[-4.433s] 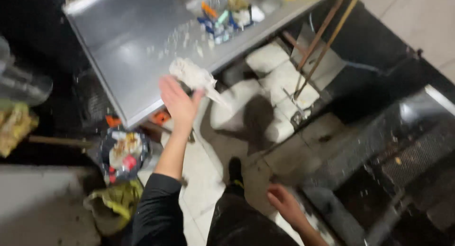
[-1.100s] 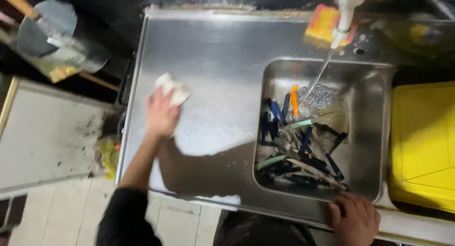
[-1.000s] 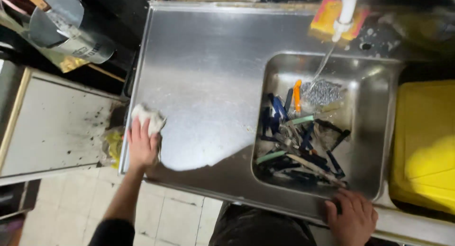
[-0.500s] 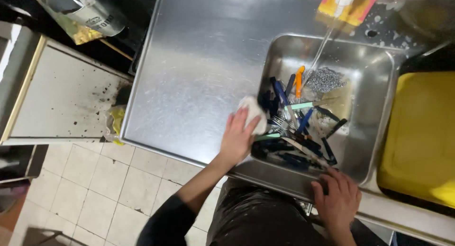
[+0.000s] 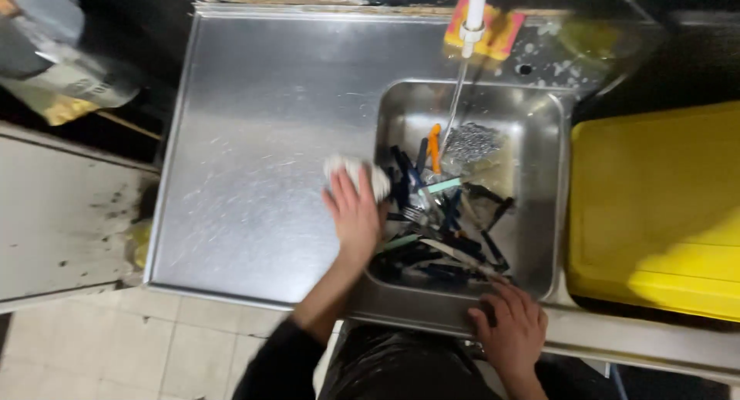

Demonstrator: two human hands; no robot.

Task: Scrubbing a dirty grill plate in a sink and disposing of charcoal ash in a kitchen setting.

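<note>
The left hand (image 5: pixel 354 215) lies flat with fingers spread, pressing a white cloth (image 5: pixel 348 171) onto the steel draining board (image 5: pixel 262 138) right at the left rim of the sink (image 5: pixel 556 176); the cloth pokes out past the fingertips. The right hand (image 5: pixel 510 331) rests on the sink's front edge, fingers loosely curled over the rim, holding nothing. Inside the sink lies a heap of cutlery (image 5: pixel 439 223) with dark blue, orange and pale green handles, and a thin stream of water runs down from the tap (image 5: pixel 472 15). A yellow and pink sponge (image 5: pixel 493 31) sits behind the tap, and a yellow tub (image 5: pixel 663 207) stands just right of the sink
</note>
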